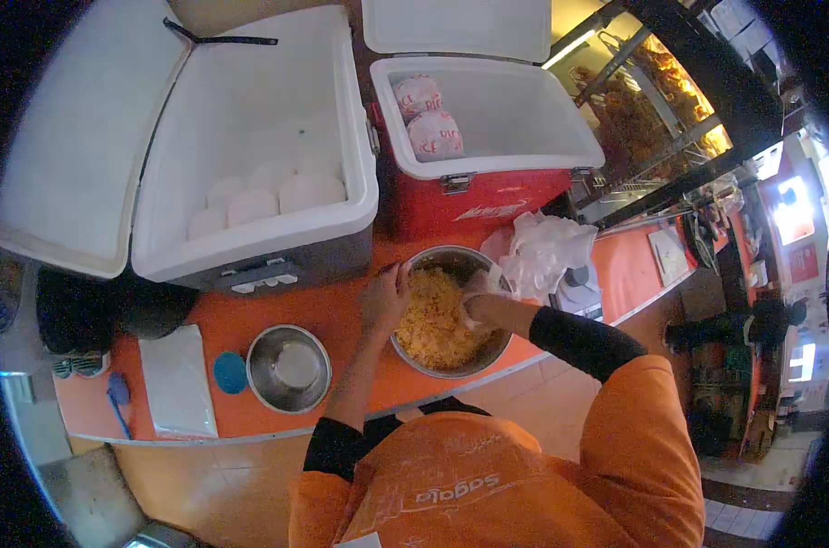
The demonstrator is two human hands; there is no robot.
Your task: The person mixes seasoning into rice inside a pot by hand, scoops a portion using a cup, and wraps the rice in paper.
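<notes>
– Far left?
– On the orange counter (225, 321), a blue utensil (118, 393), a white packet (177, 379), a teal disc (230, 372), then a small metal bowl (293, 367).
– Next, the left hand (386, 295)?
– At the left rim of the large metal bowl (460, 260); closed or not, impossible to tell.
– And the orange-yellow rice (433, 320)?
– Inside that bowl.
– Right hand (484, 309)?
– Also inside, at the rice's right side, grip impossible to tell; beyond, a crumpled plastic bag (551, 251).

Grainy and fisheye-bent, with black corners, the view showed warm light inside the display case (629, 123) right of the red cooler (474, 196) and white glare farther right.
</notes>
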